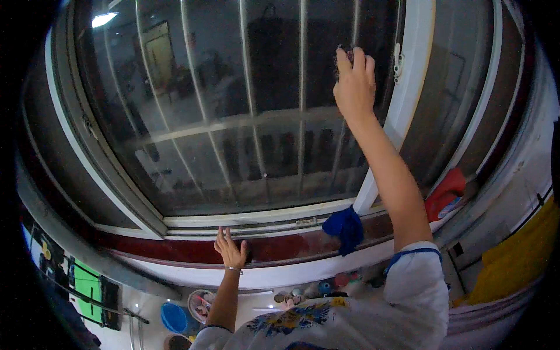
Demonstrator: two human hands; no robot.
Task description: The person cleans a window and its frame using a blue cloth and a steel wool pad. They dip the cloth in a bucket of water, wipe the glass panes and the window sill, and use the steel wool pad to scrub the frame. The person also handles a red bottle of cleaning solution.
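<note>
My right hand [356,84] is raised against the window glass [274,76], near the white frame on the right. Its fingers are curled over a dark, reddish scouring pad [337,63], which is mostly hidden by the hand. Lower down, my left hand [231,249] rests on the dark red sill [175,249] by the window track, fingers apart and holding nothing. A crumpled blue cloth [344,229] hangs over the sill's edge, to the right of that hand.
Pale metal bars [302,76] stand behind the glass. A white latch [398,61] sits on the frame beside my right hand. A red container [446,195] stands at the sill's right end. Below are a blue bucket [174,317] and a yellow cloth [516,254].
</note>
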